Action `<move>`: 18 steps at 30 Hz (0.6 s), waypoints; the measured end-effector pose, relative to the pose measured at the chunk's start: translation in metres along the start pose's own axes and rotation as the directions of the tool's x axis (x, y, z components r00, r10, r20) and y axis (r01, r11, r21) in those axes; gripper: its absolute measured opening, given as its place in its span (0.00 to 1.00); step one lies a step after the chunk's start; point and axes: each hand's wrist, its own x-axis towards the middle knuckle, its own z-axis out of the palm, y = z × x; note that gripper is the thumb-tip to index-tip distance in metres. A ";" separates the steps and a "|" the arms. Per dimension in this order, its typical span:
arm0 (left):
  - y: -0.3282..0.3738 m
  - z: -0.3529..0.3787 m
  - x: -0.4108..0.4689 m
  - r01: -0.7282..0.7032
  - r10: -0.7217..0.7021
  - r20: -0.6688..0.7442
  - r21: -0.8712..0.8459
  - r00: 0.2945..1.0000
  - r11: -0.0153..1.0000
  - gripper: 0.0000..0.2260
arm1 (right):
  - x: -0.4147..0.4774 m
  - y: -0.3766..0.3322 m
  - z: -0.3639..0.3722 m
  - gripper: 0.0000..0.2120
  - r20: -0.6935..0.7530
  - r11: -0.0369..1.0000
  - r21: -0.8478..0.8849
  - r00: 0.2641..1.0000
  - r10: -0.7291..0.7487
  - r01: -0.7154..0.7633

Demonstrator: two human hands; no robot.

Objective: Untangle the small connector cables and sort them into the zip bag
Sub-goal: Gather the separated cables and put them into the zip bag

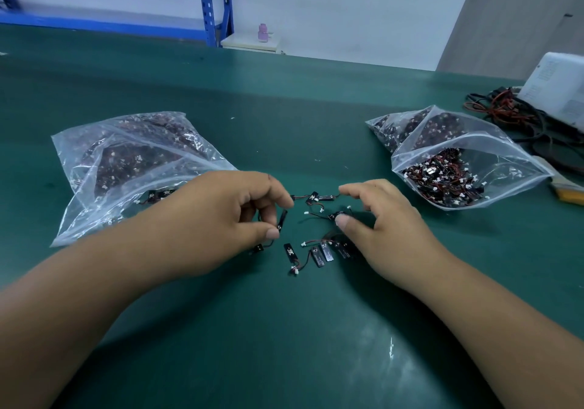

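Connector cables [317, 255] lie loose on the green desk [284, 329] between the hands. Left hand [234, 219] pinches one black strip [282, 220], standing nearly upright. Right hand [388, 225] curls over another, thumb on it, can't tell if it's gripping. Open zip bag [505, 152] on the right, mouth facing near.

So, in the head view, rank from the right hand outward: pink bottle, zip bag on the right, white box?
1. The zip bag, just right of the right hand.
2. The white box, far right on the table.
3. The pink bottle, at the back, beyond it.
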 end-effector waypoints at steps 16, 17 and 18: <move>0.016 0.023 -0.004 -0.113 0.051 -0.158 -0.419 0.986 0.901 0.11 | -0.028 -0.049 -0.001 0.15 0.092 0.824 0.541 0.962 -0.257 0.168; 0.016 0.024 -0.004 -0.106 0.042 -0.158 -0.422 0.987 0.901 0.10 | -0.027 -0.049 0.000 0.16 0.100 0.824 0.547 0.967 -0.236 0.144; 0.017 0.025 -0.004 -0.100 0.035 -0.157 -0.425 0.987 0.900 0.10 | -0.027 -0.048 0.001 0.16 0.097 0.831 0.540 0.971 -0.218 0.133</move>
